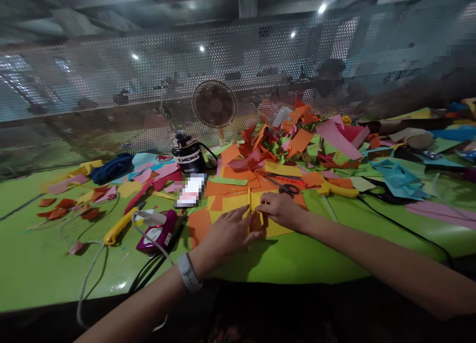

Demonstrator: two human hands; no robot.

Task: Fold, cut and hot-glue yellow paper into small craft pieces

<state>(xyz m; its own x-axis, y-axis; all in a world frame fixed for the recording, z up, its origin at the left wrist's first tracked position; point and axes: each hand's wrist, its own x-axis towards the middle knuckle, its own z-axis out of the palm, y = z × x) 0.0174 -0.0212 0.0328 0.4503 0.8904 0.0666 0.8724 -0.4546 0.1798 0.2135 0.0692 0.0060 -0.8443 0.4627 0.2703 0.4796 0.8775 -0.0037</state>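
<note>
A yellow piece of paper (250, 198) with a raised fold stands between my hands, over flat yellow and orange sheets (282, 227). My left hand (229, 230), with a pale watch band at the wrist, lies over the paper with its fingers stretched out and its thumb apart. From the other side my right hand (279, 208) bends its fingers in a pinch on the folded yellow paper. Just beyond the right hand rest dark-handled scissors (289, 189). A red-orange tool (288, 178) lies behind them, its kind unclear.
Left stand a purple power strip (158, 234) with a white plug, a yellow-handled tool (119, 227) and cables. A phone (191, 190), a dark bottle (188, 154) and a fan (214, 105) are beyond. Paper scraps (297, 140) heap behind; a yellow glue gun (340, 190) lies right.
</note>
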